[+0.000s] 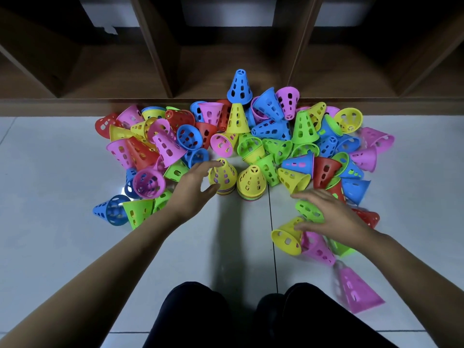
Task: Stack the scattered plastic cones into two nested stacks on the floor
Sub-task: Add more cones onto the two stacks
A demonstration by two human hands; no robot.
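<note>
The pale tiled floor [65, 222] carries a colourful heap of perforated cones [272, 129]. Before it two yellow-topped nested stacks stand side by side, left stack [223, 175] and right stack [251, 183]. One pink cone [356, 290] lies apart.

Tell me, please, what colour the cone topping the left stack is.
The cone is yellow; head view.
</note>
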